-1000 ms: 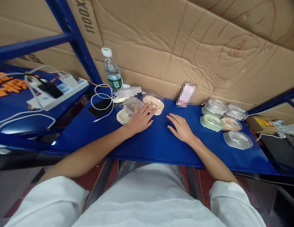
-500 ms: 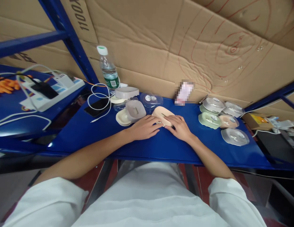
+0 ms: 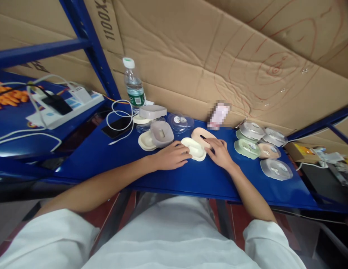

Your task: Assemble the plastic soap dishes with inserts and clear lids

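I find the left hand (image 3: 172,156) nearest, fingertips at the rim of the cream tray (image 3: 194,149); whether that grip is clenched, I cannot tell. The tray lies at centre frame, hollow up, long axis running upper left to lower right. My right hand (image 3: 221,154) grasps the peach shell (image 3: 199,135) just beyond, slot up, axis roughly parallel. I judge these 2 pieces uncovered and parted; the clear-covered dishes (image 3: 276,169), right of frame, look unopened.
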Demonstrator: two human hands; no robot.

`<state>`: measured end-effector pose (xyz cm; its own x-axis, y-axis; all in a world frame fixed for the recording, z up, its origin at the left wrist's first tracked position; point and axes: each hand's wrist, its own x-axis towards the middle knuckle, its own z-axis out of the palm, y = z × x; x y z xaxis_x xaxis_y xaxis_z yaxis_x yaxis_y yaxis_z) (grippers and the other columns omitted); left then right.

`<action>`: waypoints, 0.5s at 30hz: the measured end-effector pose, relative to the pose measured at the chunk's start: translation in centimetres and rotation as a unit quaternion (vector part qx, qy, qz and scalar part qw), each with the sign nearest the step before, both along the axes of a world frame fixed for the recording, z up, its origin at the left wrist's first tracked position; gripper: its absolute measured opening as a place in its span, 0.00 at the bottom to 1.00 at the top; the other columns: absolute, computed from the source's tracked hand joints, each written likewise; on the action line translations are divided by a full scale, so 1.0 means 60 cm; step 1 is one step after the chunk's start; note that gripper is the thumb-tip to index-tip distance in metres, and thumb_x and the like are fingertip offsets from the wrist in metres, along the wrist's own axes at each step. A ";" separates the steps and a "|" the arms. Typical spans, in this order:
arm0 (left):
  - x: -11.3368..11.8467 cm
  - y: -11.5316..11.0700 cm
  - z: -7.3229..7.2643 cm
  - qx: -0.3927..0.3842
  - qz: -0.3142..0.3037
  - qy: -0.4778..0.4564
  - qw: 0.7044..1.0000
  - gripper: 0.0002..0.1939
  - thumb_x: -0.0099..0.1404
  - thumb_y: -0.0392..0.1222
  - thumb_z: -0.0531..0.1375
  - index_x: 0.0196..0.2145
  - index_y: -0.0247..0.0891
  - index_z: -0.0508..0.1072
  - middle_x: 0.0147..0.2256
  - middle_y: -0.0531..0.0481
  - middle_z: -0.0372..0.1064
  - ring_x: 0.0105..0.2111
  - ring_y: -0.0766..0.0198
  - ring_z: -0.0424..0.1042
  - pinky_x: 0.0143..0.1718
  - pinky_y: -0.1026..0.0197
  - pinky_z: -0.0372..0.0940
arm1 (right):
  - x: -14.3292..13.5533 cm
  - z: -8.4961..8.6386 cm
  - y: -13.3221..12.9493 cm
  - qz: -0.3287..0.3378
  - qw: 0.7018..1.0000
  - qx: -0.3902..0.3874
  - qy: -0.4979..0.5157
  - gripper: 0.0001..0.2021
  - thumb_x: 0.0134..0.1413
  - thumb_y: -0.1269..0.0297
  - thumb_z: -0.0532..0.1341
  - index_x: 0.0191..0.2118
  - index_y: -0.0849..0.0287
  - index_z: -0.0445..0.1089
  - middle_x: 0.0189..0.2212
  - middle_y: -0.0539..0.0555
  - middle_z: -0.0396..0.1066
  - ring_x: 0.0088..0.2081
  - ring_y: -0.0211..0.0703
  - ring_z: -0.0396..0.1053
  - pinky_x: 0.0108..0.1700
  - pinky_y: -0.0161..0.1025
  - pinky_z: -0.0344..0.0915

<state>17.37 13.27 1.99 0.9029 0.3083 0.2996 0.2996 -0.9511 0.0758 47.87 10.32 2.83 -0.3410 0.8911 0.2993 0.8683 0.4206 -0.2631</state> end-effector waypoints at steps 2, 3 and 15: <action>0.001 -0.005 0.002 -0.008 -0.014 -0.001 1.000 0.15 0.80 0.43 0.55 0.56 0.44 0.78 0.52 0.44 0.77 0.53 0.52 0.74 0.59 0.49 0.59 | 0.007 -0.005 0.003 0.001 1.000 0.005 -0.013 0.21 0.77 0.53 0.52 0.66 0.51 0.70 0.64 0.62 0.75 0.66 0.61 0.69 0.68 0.67 0.56; 0.001 -0.006 0.003 -0.010 -0.018 -0.002 1.000 0.14 0.80 0.43 0.55 0.56 0.44 0.78 0.52 0.44 0.77 0.54 0.53 0.74 0.59 0.49 0.59 | 0.011 -0.009 0.005 0.001 1.000 0.010 -0.018 0.21 0.77 0.54 0.52 0.66 0.51 0.70 0.64 0.62 0.74 0.66 0.61 0.69 0.67 0.67 0.56; -0.007 0.014 -0.025 0.033 -0.014 -0.044 0.998 0.15 0.77 0.45 0.62 0.57 0.37 0.78 0.61 0.36 0.72 0.60 0.47 0.73 0.61 0.47 0.60 | 0.019 -0.034 0.014 -0.013 0.997 0.011 -0.081 0.23 0.77 0.61 0.49 0.70 0.50 0.67 0.69 0.62 0.68 0.69 0.59 0.65 0.67 0.64 0.55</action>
